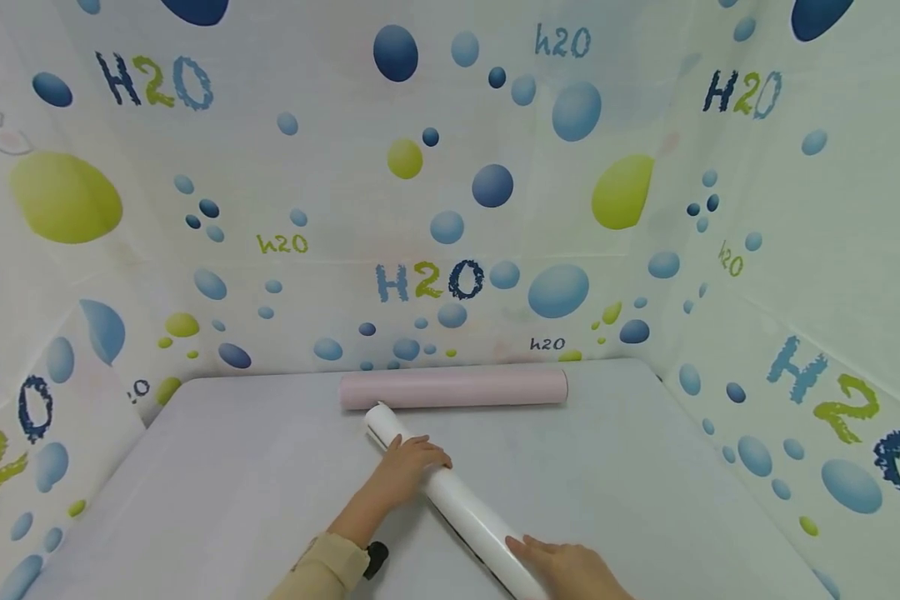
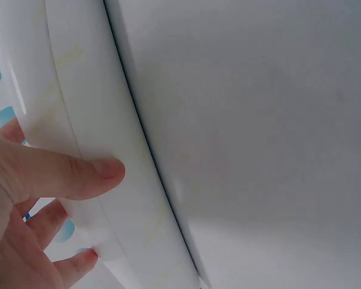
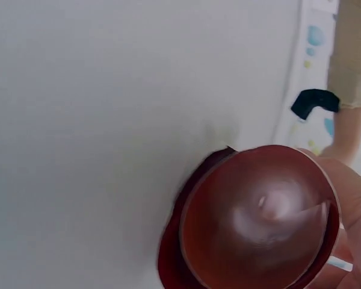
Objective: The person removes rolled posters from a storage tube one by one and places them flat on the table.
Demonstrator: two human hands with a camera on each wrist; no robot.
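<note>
A glossy white roll of sheet material lies at a slant over the white table, its far end pointing up and left. Midway along it, my left hand grips the roll from the left. The left wrist view has that thumb across the roll's white face, the other fingers behind. At the near end my right hand holds its right side. Looking into the open end in the right wrist view, I see a dark red inner face with loose overlapping edges, right hand beside it.
A pink roll lies along the back edge of the white tabletop, just beyond the white roll's far end. Walls of white sheeting printed with bubbles and "H2O" enclose the table at the back and both sides.
</note>
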